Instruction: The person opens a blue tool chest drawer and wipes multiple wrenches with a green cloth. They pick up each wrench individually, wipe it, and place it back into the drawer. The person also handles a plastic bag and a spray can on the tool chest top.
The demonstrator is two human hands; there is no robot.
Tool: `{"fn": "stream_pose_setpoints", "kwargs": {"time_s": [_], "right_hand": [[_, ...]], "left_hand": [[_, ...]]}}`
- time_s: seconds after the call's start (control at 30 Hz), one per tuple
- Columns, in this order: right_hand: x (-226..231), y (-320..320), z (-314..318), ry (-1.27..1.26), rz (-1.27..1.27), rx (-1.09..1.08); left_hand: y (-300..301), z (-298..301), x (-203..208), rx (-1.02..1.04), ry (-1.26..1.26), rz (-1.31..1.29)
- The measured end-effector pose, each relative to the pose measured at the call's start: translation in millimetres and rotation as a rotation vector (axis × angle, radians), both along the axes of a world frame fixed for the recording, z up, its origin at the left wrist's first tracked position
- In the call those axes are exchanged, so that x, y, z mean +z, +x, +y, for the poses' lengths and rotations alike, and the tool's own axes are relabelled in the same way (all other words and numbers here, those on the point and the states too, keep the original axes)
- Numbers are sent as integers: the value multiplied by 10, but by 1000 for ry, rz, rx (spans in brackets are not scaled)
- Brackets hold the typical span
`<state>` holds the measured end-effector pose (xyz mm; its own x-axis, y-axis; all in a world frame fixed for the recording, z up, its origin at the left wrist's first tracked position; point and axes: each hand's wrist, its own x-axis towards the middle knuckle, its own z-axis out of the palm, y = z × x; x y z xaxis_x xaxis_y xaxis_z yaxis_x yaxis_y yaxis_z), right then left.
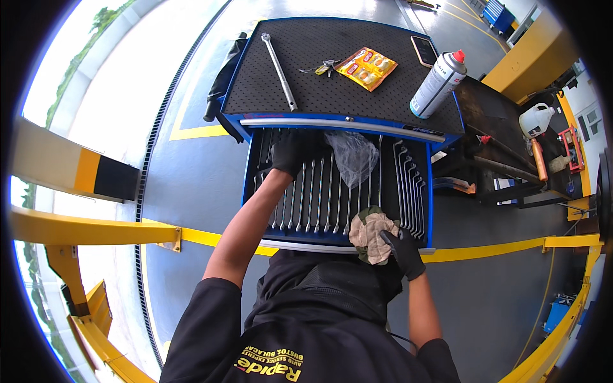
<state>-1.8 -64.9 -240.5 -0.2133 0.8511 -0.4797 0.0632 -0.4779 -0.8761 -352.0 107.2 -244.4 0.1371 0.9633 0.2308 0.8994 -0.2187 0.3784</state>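
An open drawer (430, 191) of a blue tool cabinet lies in front of me, with several combination wrenches (319, 191) laid side by side in it. Offset wrenches (412, 191) fill its right part. My left hand, black-gloved (290, 152), reaches into the drawer's back left over the wrenches; its fingers are hidden in shadow. In my right hand, also gloved (405, 254), is a beige and green cloth (373, 235), held over the drawer's front edge. A crumpled clear plastic bag (352, 158) rests on the wrenches between my hands.
On the cabinet's black mat (255, 83) lie a long steel bar tool (280, 71), keys (325, 67), yellow packets (366, 68) and a phone (424, 51). A spray can (438, 84) stands at the right. Beyond is a dark bench (504, 134); yellow posts (96, 226) flank me.
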Motion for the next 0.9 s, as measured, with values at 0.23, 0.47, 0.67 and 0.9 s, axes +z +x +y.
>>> {"fn": "stream_pose_setpoints", "kwargs": {"time_s": [0.23, 0.47, 0.67, 0.9], "right_hand": [[-80, 33, -5, 46, -13, 67], [-124, 54, 6, 22, -20, 44], [-216, 85, 38, 43, 18, 68], [-140, 73, -6, 62, -90, 88]], "left_hand": [[-53, 62, -36, -91, -68, 108], [47, -127, 48, -71, -74, -91], [-80, -225, -215, 122, 44, -10], [-215, -193, -391, 251, -233, -74]]}}
